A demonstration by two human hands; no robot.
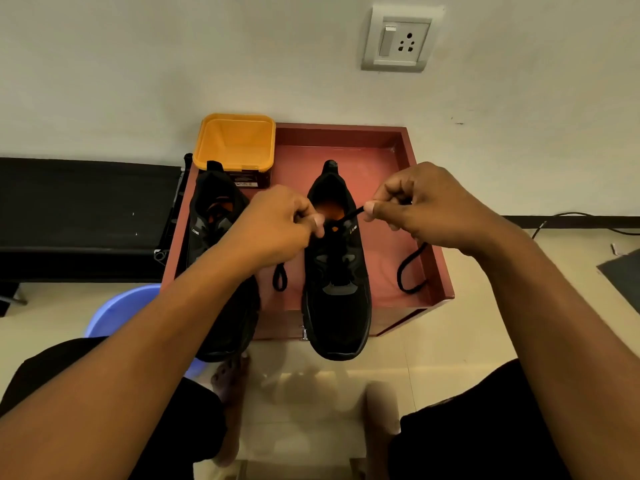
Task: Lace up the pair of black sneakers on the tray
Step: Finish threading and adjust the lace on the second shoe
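A black fabric garment (478, 431) is worn over both thighs; the forearms (156, 341) are left bare all the way to the left hand (277, 223) and the right hand (426, 206)

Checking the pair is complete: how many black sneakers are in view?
2. The centre sneaker lies on the tray; the second sneaker sits at its left edge, partly hidden by a forearm.

No wording can be read: a small pale logo with tiny lettering marks the collar side of the middle black sneaker (337, 306) and of the second sneaker (211, 216) at its 9 o'clock, and the sticker label (247, 181) fronting the yellow tub (235, 140) at 11 o'clock is blurred.
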